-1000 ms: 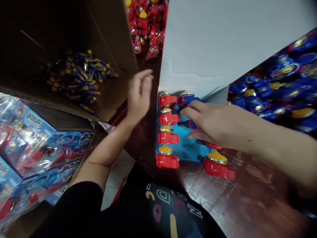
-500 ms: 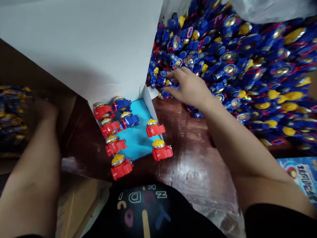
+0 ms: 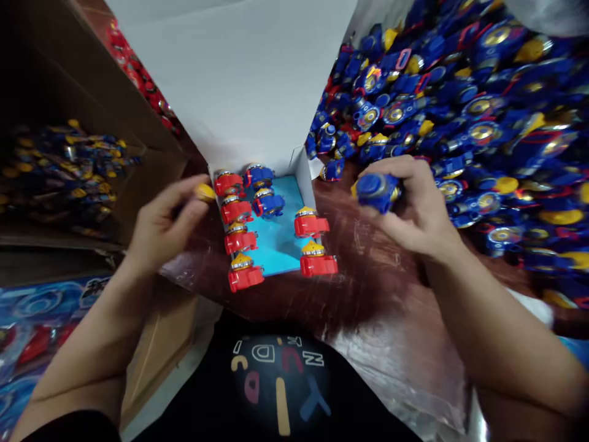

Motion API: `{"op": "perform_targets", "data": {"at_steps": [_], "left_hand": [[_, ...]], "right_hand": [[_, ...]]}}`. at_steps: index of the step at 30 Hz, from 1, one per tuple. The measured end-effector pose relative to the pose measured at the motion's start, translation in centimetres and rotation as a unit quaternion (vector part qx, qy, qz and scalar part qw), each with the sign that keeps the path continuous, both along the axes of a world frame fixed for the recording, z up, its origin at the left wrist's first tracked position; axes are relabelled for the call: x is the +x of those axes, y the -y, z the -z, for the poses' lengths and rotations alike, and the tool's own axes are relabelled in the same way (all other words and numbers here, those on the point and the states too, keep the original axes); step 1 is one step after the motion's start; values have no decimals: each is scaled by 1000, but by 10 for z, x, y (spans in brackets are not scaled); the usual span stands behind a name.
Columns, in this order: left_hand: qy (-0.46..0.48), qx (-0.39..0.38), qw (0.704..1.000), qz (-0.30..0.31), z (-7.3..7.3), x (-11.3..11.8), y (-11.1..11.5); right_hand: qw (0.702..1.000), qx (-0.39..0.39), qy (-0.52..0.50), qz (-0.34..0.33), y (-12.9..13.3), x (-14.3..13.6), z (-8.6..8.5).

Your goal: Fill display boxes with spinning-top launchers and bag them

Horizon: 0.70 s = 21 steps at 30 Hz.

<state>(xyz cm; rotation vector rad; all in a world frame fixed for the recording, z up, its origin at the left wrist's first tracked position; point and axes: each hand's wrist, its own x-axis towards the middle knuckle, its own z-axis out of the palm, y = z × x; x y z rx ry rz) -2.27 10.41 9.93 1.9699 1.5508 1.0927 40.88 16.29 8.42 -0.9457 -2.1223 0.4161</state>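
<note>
My left hand (image 3: 172, 218) pinches a small round yellow toy piece (image 3: 205, 193) just left of the white box. In my right hand (image 3: 411, 205) is a blue plastic toy (image 3: 378, 191), held above the table to the right of the box. Between the hands stands the white box (image 3: 257, 80) with its tall flap raised and a light-blue floor (image 3: 276, 242). Red toys with yellow or silver tops, such as this red toy (image 3: 246, 275), line its left and right sides. Two blue toys (image 3: 269, 204) sit inside near the back.
A big pile of blue toys (image 3: 483, 132) covers the table's right side. On the left is a cardboard carton (image 3: 142, 135) with small yellow-and-blue pieces (image 3: 69, 178). Red toys (image 3: 142, 80) lie behind the flap. Printed blue packaging (image 3: 46, 307) is at lower left, clear plastic (image 3: 396, 362) at lower right.
My right hand has lifted a blue toy from the pile and drawn it nearer. My left hand has come out of the carton with a yellow piece, toward the box. The view has shifted.
</note>
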Motion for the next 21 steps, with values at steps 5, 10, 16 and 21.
{"op": "perform_targets", "data": {"at_steps": [5,10,16,21], "left_hand": [[-1,-85,969,232,-37,72,41],[-38,-72,963,258,-39,72,44],[-57,51,955,285,-27,74,53],[-139,269,922,241,-6,71,50]], "right_hand": [[959,126,216,-136,43,-57,-52],[933,182,283,-125,61,-68,-54],[965,-20,208,-156,69,-80,-65],[899,-356,188,-170,64,-84,-81]]}}
